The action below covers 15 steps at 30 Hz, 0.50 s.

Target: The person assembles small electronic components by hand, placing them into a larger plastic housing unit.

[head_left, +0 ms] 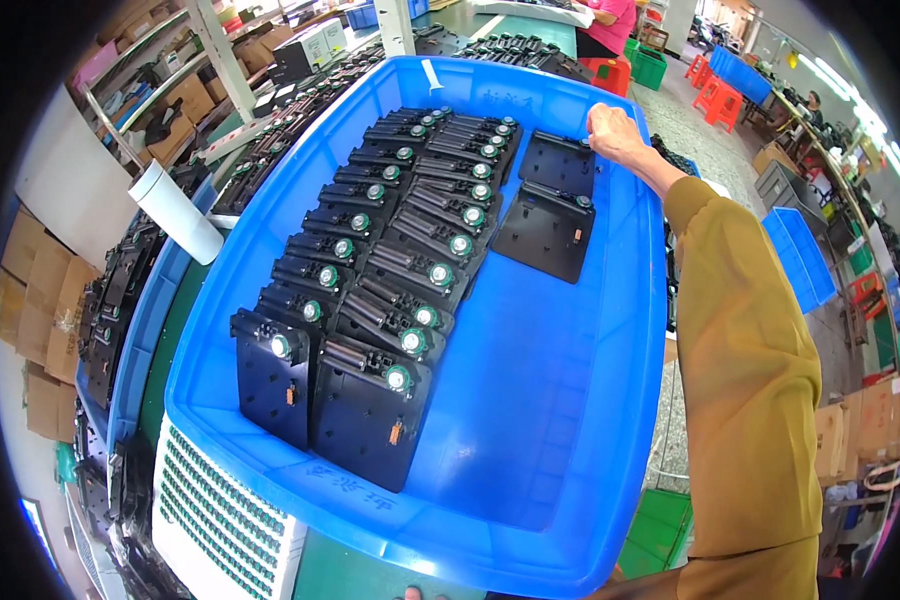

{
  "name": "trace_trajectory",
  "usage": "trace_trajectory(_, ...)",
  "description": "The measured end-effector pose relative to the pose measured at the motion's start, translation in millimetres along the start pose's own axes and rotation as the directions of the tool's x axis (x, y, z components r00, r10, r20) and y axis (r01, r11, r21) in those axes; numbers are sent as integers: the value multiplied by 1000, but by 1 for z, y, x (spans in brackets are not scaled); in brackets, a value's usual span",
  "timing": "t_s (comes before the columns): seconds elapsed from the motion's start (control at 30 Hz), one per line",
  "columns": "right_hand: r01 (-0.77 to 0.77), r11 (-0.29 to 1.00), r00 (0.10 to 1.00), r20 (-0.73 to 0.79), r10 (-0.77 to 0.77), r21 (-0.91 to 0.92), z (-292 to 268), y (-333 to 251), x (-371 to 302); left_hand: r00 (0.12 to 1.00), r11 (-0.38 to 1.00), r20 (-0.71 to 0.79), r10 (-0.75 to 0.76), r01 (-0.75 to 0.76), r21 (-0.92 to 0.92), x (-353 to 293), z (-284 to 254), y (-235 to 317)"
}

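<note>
Blue plastic crate (570, 420): right hand (613, 132), fingers curled closed on its far rim, just right of black plastic panels (560, 163).

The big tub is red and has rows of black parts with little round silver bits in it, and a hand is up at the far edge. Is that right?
Not quite. The tub is blue, not red, as the head view shows. The rest holds: rows of black parts with round silver bits lie in it, and the right hand is at its far edge.

Brown cardboard boxes (45, 300) are stacked at nine o'clock along the left rim. More cartons (185, 95), brown and pink, sit on shelves at eleven o'clock. Flattened brown boxes (860, 425) lean at four o'clock.
</note>
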State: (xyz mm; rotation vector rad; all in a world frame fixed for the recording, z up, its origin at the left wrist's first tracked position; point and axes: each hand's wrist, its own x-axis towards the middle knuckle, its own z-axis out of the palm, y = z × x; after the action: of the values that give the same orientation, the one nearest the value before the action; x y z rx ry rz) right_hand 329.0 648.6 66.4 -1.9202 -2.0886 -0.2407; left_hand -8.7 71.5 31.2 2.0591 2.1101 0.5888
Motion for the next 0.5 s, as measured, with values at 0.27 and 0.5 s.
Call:
trace_trajectory(0.27, -194, 981, 904, 383, 190, -28, 4, -13, 9, 997, 996, -14, -70, 69, -62, -8, 9, -5)
trace_trajectory(0.5, -53, 972, 856, 491, 162, -229, 10, -18, 9, 999, 999, 26, 31, -31, 9, -10, 7, -15)
